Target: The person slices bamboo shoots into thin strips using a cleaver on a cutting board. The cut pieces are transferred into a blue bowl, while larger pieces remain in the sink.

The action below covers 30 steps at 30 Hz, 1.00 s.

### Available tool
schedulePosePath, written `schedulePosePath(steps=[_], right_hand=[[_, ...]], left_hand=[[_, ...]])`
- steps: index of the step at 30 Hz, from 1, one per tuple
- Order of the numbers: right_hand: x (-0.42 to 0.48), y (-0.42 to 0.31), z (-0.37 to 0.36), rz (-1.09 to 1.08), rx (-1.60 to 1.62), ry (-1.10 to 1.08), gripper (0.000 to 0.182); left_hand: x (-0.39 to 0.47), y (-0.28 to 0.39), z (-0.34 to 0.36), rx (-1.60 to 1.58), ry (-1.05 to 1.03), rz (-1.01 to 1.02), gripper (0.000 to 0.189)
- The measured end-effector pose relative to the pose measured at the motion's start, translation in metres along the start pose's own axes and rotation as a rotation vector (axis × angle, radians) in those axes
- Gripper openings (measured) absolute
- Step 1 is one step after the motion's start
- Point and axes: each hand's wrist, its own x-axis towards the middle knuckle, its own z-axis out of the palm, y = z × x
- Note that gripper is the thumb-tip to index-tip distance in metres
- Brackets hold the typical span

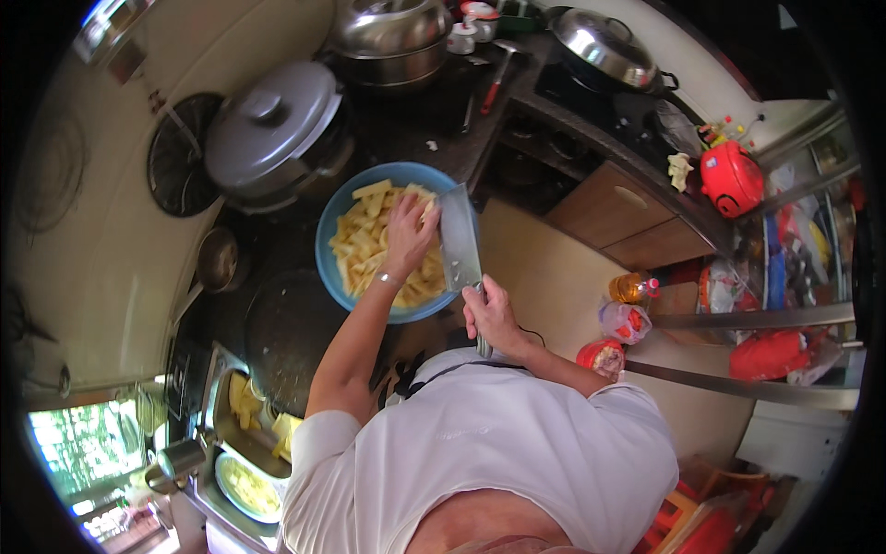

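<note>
A blue plastic basin (331, 277) holds a heap of pale yellow cut vegetable pieces (360, 235). My left hand (413, 232) reaches over the basin, its fingers down among the pieces at the upper right; whether they grip any is hidden. A metal band circles that wrist. My right hand (495, 311) grips the handle of a cleaver (459, 239) at the basin's right side. The wide blade points away from me and overlaps the basin's right rim, close to my left fingertips. A few small pale bits cling to the blade.
A lidded grey pot (270, 131) and a steel steamer (394, 48) stand behind the basin. At left are a small saucepan (219, 260) and a sink (225, 408) with yellow pieces. A red-handled tool (495, 86) lies on the counter; an oil bottle (628, 287) stands at right.
</note>
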Motion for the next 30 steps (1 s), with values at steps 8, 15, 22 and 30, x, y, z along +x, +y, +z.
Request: schedulePosePath(steps=[8,15,22,30], right_hand=[[0.003,-0.011,-0.041,0.017,-0.119,-0.038,0.025],[0.032,-0.021,-0.049,-0.071,-0.130,-0.107,0.022],[0.055,-0.028,-0.050,-0.161,-0.050,-0.131,0.020],[0.056,-0.024,-0.033,-0.119,-0.094,-0.197,0.017]], left_hand=[[-0.046,0.044,-0.036,0.511,-0.368,0.271,0.026],[-0.049,0.055,-0.023,0.260,-0.360,0.326,0.033],[-0.045,0.057,-0.034,0.339,-0.523,0.352,0.028],[-0.091,0.089,-0.103,0.107,0.118,0.039,0.018]])
